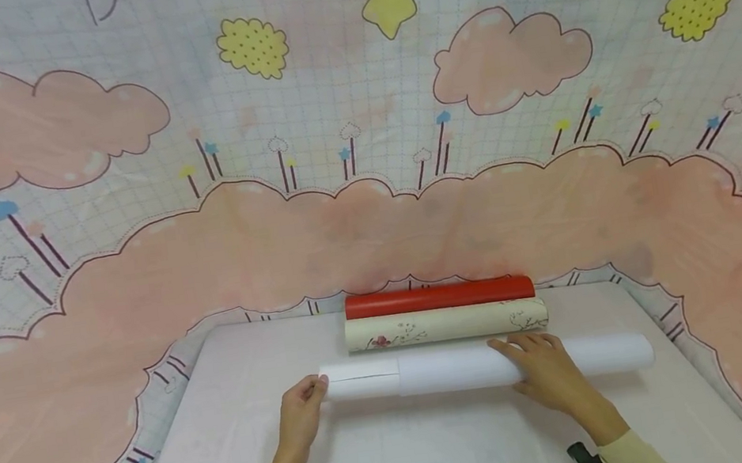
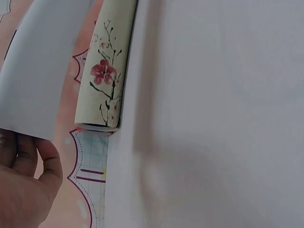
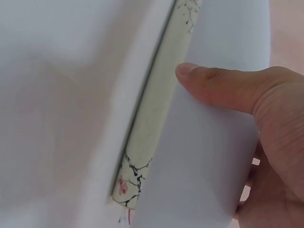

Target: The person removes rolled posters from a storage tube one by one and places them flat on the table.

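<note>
A long white paper roll [image 1: 449,370] lies crosswise between the two hands in the head view. Its left part shows a thin dark lengthwise line and a step where one layer ends. At the left end, my left hand [image 1: 302,414] pinches the rim with fingers and thumb. Right of the middle, my right hand [image 1: 546,373] grips the roll, thumb on the near side. The right wrist view shows the thumb laid along the white surface, with the other fingers mostly hidden behind. In the left wrist view, fingertips go inside the open end of the white paper roll [image 2: 38,71].
Beyond the white roll lie a cream roll with a floral print [image 1: 446,324] and a red roll [image 1: 438,297], side by side at the back of the white table [image 1: 447,452]. A patterned cloth with clouds [image 1: 511,58] hangs behind and around the table.
</note>
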Motion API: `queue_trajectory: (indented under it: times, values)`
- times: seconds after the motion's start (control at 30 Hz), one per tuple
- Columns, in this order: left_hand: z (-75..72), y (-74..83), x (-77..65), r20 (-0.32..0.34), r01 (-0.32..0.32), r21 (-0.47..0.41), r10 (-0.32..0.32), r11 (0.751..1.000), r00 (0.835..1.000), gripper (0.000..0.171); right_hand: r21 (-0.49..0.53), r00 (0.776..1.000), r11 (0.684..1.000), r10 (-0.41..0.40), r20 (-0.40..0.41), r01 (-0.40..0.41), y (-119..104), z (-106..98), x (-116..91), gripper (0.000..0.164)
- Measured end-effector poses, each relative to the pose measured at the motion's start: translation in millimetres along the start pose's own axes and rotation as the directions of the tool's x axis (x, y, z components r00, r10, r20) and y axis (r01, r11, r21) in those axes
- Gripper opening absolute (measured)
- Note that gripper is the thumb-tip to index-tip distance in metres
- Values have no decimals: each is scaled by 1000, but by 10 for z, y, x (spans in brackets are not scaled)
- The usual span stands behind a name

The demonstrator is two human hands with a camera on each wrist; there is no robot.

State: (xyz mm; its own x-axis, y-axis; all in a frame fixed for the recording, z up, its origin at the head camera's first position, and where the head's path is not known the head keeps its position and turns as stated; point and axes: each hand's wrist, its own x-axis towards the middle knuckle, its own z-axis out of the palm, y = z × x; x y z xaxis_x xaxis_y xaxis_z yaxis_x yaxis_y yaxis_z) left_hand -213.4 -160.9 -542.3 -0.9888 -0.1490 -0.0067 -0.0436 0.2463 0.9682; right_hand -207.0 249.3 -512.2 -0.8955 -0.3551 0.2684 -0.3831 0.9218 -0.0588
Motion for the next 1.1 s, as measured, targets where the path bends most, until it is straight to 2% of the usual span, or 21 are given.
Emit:
queue_trajectory:
  times: [0.2,0.37,0.8,1.1]
  values:
    - [-141,-20,-18,2,33,-2,-33,999,999,35,1,999,1000,-14,-29,14,45,-3,-60,85]
    - [-230,-43,-21,-22,33,15,-33,999,999,36,1,999,1000,-15,-47,15,86,-6,-102,87]
    - [-550,-57,12,-58,50,56,-46,997,997,38,7,999,1000,-9,-45,9,202,-69,-143,85]
    - [-781,-111,1,-69,75,89,-69,993,995,48,1,998,1000,-27,-55,27,276,-91,-164,85]
